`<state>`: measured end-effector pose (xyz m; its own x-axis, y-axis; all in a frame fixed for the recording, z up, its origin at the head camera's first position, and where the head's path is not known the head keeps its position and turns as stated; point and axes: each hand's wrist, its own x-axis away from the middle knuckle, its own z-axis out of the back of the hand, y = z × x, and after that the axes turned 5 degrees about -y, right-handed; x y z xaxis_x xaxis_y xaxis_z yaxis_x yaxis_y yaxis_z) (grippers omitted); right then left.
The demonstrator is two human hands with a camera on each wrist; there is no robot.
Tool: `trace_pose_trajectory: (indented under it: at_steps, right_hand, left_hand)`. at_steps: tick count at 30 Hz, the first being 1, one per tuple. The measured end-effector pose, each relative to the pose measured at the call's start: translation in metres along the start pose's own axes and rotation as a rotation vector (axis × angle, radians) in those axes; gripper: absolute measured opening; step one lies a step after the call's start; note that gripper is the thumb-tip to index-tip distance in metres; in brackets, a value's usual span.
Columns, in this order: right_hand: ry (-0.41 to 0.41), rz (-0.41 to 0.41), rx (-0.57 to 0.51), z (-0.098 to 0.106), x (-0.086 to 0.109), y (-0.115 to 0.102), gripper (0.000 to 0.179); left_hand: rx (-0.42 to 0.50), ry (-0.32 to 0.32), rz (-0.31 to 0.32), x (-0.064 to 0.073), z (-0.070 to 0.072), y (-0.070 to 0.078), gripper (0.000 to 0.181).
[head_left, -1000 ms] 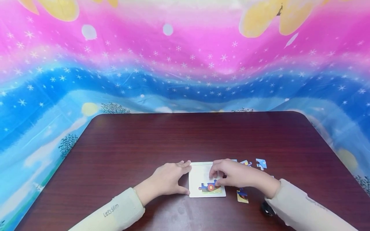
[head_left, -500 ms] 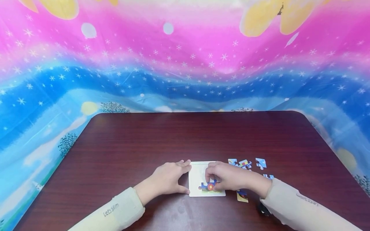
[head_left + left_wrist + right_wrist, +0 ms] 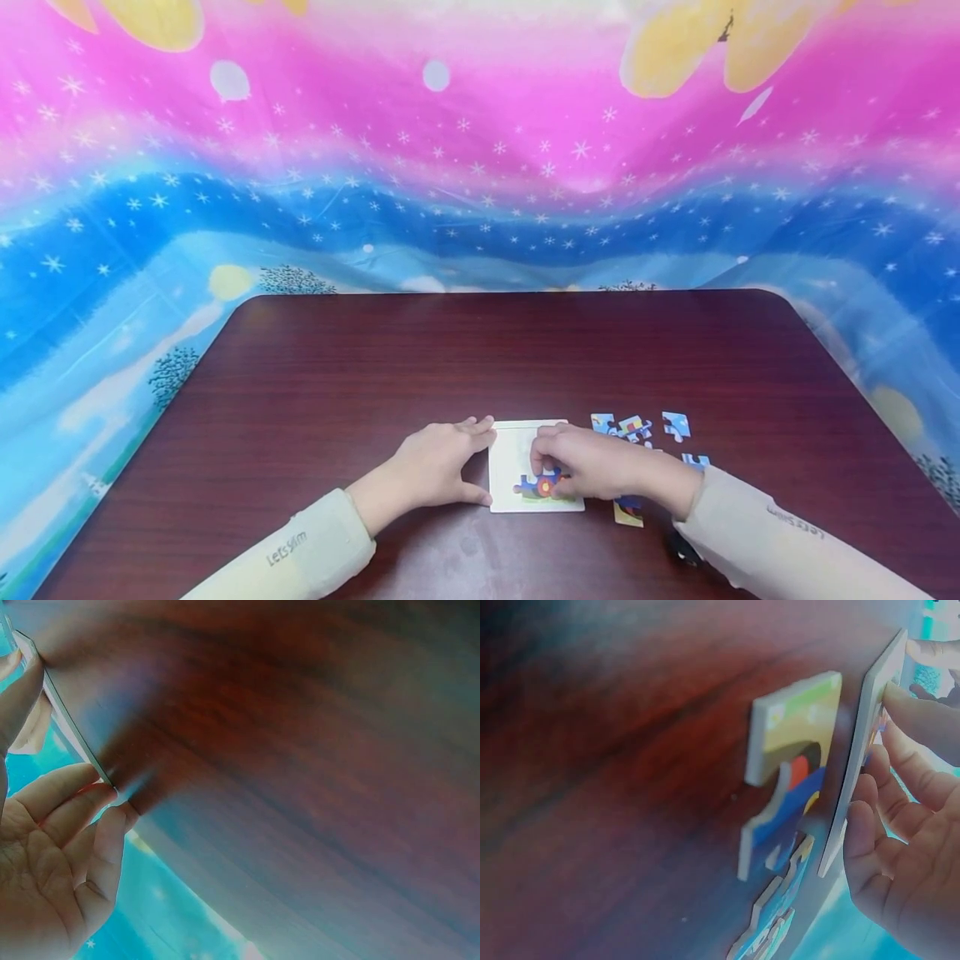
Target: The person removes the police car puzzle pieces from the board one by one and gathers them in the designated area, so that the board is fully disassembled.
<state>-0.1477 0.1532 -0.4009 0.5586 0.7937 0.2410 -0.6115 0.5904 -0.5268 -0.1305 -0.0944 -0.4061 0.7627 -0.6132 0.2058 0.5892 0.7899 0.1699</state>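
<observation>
A white square puzzle tray (image 3: 513, 446) lies flat on the table. Joined blue, red and green puzzle pieces (image 3: 527, 487) fill part of its lower half. My left hand (image 3: 438, 462) touches the tray's left side, thumb at the near corner and fingertips at the far one; the left wrist view shows those fingers (image 3: 71, 799) along the edge. Over the tray's right half, my right hand (image 3: 588, 460) has its fingers curled and pinches a puzzle piece with a red and yellow round patch (image 3: 545, 486). The right hand partly hides that piece.
Several loose puzzle pieces lie right of the tray, among them a blue one (image 3: 676, 426) and a yellow-edged one (image 3: 628, 514), partly under the right forearm. A black object (image 3: 684, 550) shows beneath the right sleeve. A patterned cloth (image 3: 480, 167) hangs behind the brown table (image 3: 375, 350).
My right hand has shifted slightly left over the tray and its fingers have drawn in on the joined pieces. More loose pieces show behind it. The left hand stays put.
</observation>
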Motion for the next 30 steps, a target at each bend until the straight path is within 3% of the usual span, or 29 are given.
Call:
trace_pose_trajectory:
  at_steps: [14,23,30]
  right_hand:
    - [0.053,0.037,-0.127,0.0026,0.0025,0.0019,0.016]
    - [0.048,0.061,-0.266,-0.0012,0.0017,0.0010,0.016]
    - [0.036,0.072,-0.307,-0.0037,-0.0006,-0.0030,0.018]
  left_hand:
    - [-0.009,0.000,-0.001,-0.0005,-0.0001,0.0001,0.080]
    - [0.001,-0.003,0.003,0.0000,0.0005,0.0007,0.080]
    - [0.022,-0.019,0.025,0.0004,0.0005,0.0012,0.080]
